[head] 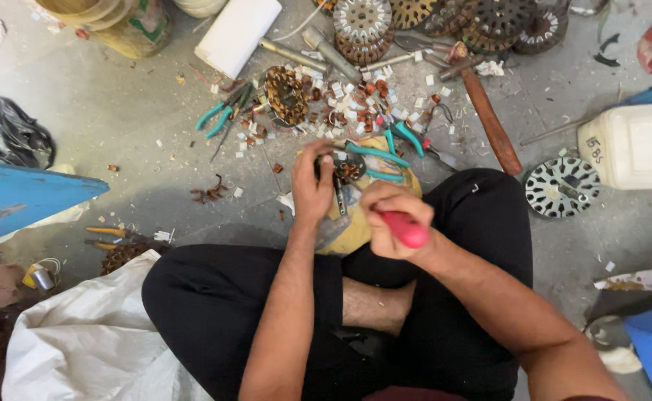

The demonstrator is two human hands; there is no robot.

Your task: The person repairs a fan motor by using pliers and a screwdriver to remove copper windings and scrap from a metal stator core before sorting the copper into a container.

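While the person sits cross-legged on the grey floor (118, 126), both hands meet just past the knees. The left hand (311, 189) has its fingers curled around a small round motor part (350, 169) with copper wire in it. The part sits at the tips of those fingers, with the thumb on its left side and the other fingers bent over its top. The right hand (393, 219) is closed in a fist around a tool with a red handle (408, 230). The red end sticks out of the fist on the near side. The thin metal end of the tool points up at the motor part, but I cannot tell if it touches it. Under the hands lies a yellow cloth (356, 226).

Just beyond the motor part lie green-handled pliers (378, 160). Farther away, small white bits (356, 104) are scattered about. A hammer with a brown handle (489, 119) lies to the right. A round metal plate with slots (561, 186) rests by the right knee.
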